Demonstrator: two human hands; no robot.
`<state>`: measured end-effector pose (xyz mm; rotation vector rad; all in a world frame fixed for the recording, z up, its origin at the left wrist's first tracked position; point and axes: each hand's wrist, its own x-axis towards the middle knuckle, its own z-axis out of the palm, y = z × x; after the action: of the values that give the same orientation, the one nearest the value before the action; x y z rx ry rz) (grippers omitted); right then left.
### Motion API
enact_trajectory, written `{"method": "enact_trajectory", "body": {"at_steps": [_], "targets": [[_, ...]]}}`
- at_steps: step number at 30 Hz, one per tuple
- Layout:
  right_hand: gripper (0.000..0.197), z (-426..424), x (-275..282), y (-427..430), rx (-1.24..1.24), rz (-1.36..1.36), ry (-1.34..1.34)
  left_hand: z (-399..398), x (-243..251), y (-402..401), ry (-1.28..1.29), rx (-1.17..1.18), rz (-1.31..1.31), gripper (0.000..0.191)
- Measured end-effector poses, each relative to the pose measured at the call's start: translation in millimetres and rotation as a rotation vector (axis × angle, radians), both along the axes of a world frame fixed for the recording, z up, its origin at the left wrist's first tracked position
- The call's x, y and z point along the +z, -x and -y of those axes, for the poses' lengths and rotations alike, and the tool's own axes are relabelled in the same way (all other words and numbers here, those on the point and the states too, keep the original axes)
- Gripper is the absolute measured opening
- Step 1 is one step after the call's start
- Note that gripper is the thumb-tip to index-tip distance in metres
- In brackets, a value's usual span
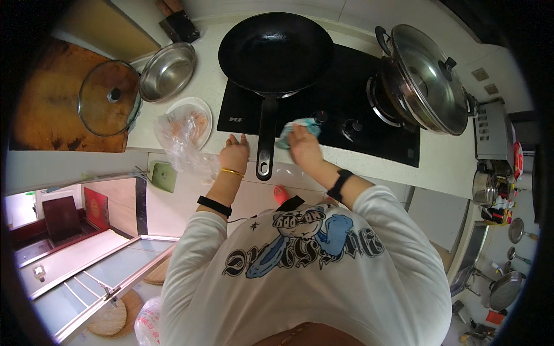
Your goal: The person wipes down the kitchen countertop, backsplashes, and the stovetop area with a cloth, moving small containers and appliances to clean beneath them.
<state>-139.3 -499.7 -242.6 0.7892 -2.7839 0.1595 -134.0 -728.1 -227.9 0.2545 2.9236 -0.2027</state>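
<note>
My right hand (304,145) presses a teal and white cloth (314,125) onto the front edge of the black glass cooktop (346,101), just left of a control knob (320,117). On the counter's front edge rests my left hand (234,151), fingertips down and holding nothing. Between the two hands, the black handle (267,138) of a wok (277,52) points towards me. The wok sits over the left burner. To the left of my left hand, a clear plastic bag (177,138) partly covers a white plate (207,113) with orange-coloured food.
A lidded steel pot (426,82) stands on the right burner. At the left are a steel bowl (169,72), a glass lid (110,97) and a wooden cutting board (47,99). A grey appliance (494,132) stands at the far right. The wok handle overhangs the counter edge.
</note>
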Motion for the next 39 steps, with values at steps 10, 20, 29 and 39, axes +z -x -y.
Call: {"method": "enact_trajectory", "body": {"at_steps": [10, 20, 29, 39], "targets": [[0.032, 49, 24, 44, 0.152, 0.359, -0.136, 8, -3, -3, -0.011, 0.017, 0.013, 0.062], [0.029, -39, 52, 144, -0.346, 0.453, -0.372, 2, 2, 0, 0.001, 0.026, 0.059, 0.063], [0.022, -20, 49, 147, -0.43, 0.493, -0.221, 10, -6, -3, -0.002, -0.018, -0.024, 0.052], [0.04, 26, 17, 3, 0.093, 0.26, -0.076, 9, -15, 6, 0.046, -0.032, 0.019, 0.057]]}}
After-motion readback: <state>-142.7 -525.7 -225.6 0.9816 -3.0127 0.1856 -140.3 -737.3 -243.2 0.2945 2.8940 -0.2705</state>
